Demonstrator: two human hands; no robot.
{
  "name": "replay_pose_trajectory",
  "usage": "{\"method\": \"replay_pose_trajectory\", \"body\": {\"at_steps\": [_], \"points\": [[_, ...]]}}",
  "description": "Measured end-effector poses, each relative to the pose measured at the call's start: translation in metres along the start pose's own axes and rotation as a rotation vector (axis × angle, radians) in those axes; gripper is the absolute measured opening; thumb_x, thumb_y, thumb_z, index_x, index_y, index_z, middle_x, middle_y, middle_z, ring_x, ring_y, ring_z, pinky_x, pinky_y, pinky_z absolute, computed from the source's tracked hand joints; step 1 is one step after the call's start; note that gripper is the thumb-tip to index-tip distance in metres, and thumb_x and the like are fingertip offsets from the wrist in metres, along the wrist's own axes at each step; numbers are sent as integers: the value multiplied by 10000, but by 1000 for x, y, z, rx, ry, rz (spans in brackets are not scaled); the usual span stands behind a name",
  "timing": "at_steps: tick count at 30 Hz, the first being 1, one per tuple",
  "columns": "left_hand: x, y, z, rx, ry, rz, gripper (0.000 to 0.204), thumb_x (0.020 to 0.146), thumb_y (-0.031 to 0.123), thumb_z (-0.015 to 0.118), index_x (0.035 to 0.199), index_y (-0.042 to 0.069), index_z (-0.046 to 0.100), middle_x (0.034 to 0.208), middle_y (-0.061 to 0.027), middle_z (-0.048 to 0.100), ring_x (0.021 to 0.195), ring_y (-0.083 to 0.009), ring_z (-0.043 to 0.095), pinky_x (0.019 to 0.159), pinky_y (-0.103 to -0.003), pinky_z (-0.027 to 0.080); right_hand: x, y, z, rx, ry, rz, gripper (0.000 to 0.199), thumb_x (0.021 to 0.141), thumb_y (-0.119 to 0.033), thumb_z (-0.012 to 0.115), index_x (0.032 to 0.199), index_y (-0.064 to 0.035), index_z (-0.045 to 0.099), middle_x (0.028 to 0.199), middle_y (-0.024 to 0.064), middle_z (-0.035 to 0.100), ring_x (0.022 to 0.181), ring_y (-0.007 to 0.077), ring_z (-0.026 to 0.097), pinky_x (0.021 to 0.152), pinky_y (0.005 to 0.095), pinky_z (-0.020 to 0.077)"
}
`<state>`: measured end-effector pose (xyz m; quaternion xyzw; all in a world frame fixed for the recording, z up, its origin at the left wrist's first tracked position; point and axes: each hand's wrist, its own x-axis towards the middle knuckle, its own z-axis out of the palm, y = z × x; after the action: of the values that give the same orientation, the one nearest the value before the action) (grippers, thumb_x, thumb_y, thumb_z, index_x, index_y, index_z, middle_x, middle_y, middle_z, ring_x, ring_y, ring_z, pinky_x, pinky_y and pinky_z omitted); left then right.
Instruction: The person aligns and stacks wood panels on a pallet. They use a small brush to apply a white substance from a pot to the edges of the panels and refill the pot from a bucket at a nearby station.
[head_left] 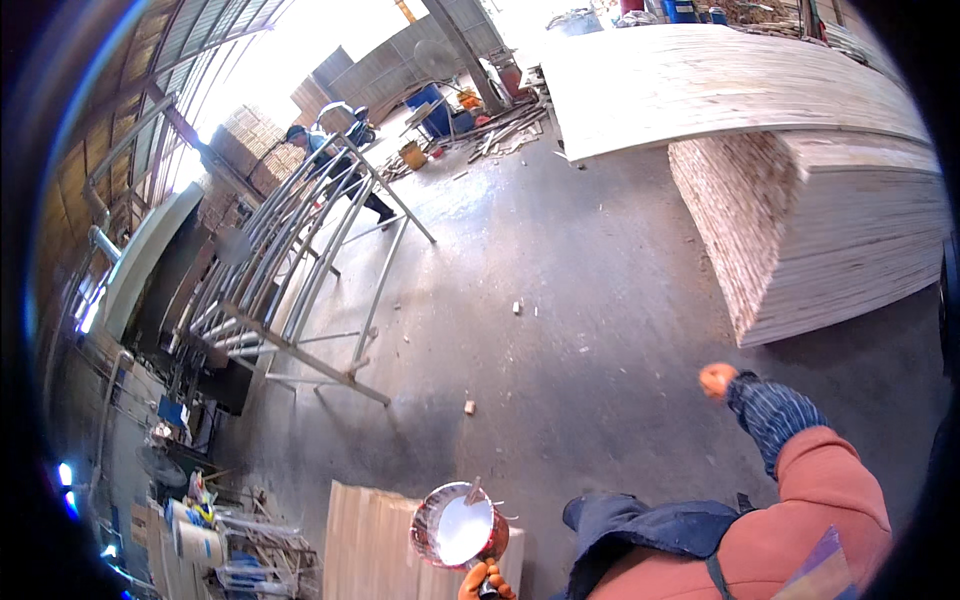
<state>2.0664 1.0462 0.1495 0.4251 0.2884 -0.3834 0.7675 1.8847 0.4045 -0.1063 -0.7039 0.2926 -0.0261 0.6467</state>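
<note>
Gripping the dark handle in my orange-gloved left hand, I have the red pot at six o'clock, mouth up, presumably so its white liquid stays in. Its long axis runs from handle at five to bowl at eleven; a stick leans by the one o'clock rim, perhaps for easy reach. Pale boards lie at seven. My gloved right hand, at four, is too small to tell open from closed. Farther out: stacked wooden sheets at two, a tubular metal rack at nine, a co-worker past ten.
</note>
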Motion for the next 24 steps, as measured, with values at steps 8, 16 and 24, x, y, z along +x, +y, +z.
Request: {"method": "replay_pose_trajectory", "body": {"at_steps": [8,16,24], "points": [[209,194,134,34,-63,53,84,937,183,609,966,107,630,721,13,590,585,-111,525,495,-254,438,304,-190,109,-125,134,-160,227,858,-250,559,739,-67,624,645,10,604,604,122,561,588,304,460],[417,394,363,144,-231,56,152,927,137,616,1055,56,608,846,-12,647,634,-98,556,496,-245,426,439,-96,61,400,50,841,198,950,-201,418,765,-166,478,727,35,444,733,229,437,603,412,347],[597,524,556,154,-86,19,223,951,187,598,1135,61,589,839,16,626,645,-92,558,545,-259,451,845,-276,103,642,76,455,294,974,-223,488,698,-162,406,600,-18,353,467,118,329,390,291,217]]}}
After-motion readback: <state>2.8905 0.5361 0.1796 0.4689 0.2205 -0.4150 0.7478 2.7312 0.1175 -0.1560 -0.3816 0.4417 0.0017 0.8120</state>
